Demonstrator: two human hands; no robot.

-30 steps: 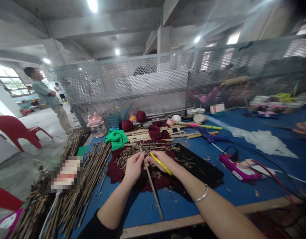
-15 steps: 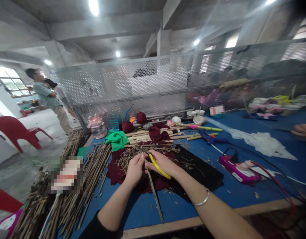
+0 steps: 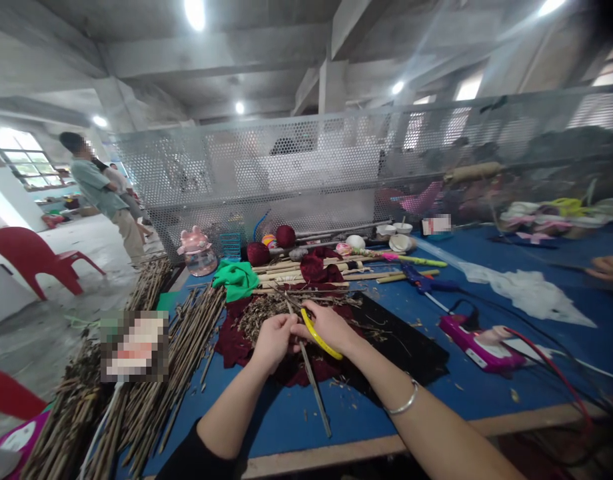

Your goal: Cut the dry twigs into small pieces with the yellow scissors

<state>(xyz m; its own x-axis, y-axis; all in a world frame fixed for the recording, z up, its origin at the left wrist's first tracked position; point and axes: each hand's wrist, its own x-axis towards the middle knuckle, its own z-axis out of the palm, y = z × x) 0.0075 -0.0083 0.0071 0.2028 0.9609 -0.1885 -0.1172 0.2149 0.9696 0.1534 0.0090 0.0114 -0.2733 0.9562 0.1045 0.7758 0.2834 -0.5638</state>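
Observation:
In the middle of the head view, my left hand (image 3: 275,340) is closed, its fingers pinching a long dry plant stalk (image 3: 314,389) that slants down toward the table's front edge. My right hand (image 3: 326,328) is wrapped around yellow-handled scissors (image 3: 320,339), whose dark blades point up and left beside the stalk's top end. The fingertips of both hands meet at the stalk. Beneath them, a heap of dry brown plant bits (image 3: 259,317) lies on a dark red cloth (image 3: 230,348). How far apart the blades are is too small to tell.
Bundles of dry stalks (image 3: 186,360) lie at left. Behind are a green cloth (image 3: 235,279), a pink-lidded jar (image 3: 197,252) and balls of yarn (image 3: 285,236). A blue glue gun (image 3: 429,280) and purple power strip (image 3: 479,343) with cables sit right. Another person's hand (image 3: 608,268) shows far right.
The stalk has slid slightly upward between my hands, its lower end now a little farther from the table's front edge. Both hands stay close together.

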